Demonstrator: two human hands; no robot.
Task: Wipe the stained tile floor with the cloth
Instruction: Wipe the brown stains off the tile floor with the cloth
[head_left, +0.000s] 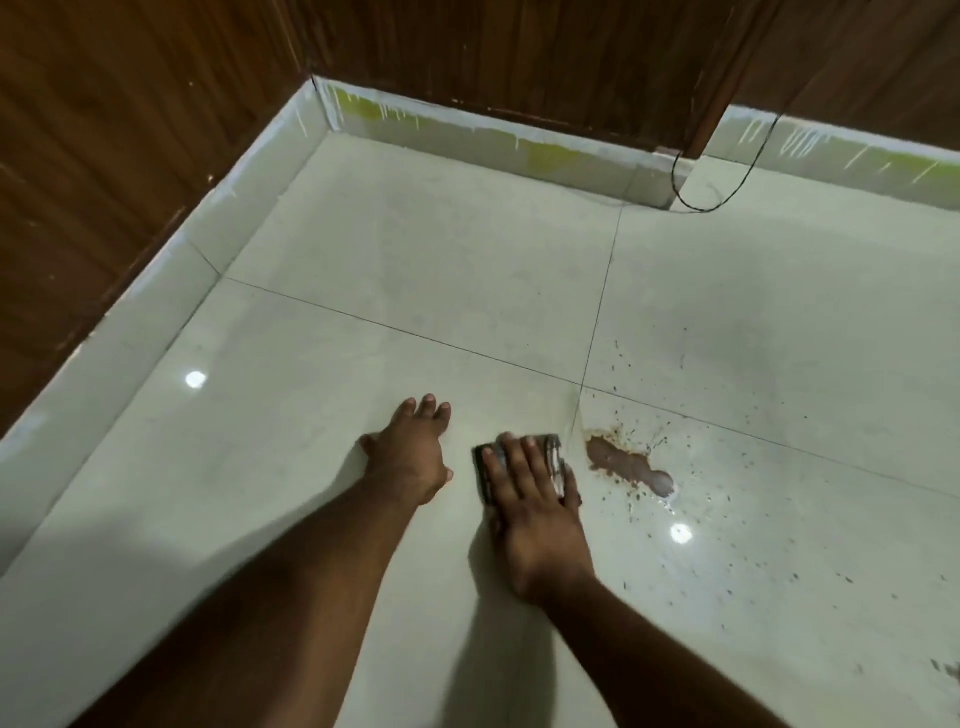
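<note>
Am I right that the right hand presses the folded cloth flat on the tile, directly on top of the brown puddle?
Not quite. The head view shows the right hand pressing the cloth flat on the tile, but beside the brown puddle, to its left, not on it.

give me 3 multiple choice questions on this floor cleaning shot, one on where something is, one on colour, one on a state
1. Where does the brown puddle lie relative to the cloth?
A. to its right
B. to its left
C. underneath it

2. What colour is the wall panelling above the skirting?
A. white
B. brown wood
C. blue

3. What is the right hand doing?
A. hanging in the air
B. pressing flat on the cloth
C. lifting the cable

Answers:
1. A, the puddle sits just right of the cloth, past the grout line, apart from it.
2. B, the panels show dark brown wood grain.
3. B, its straight fingers lie spread over the cloth on the tile floor, while the left hand rests on bare tile.
</note>
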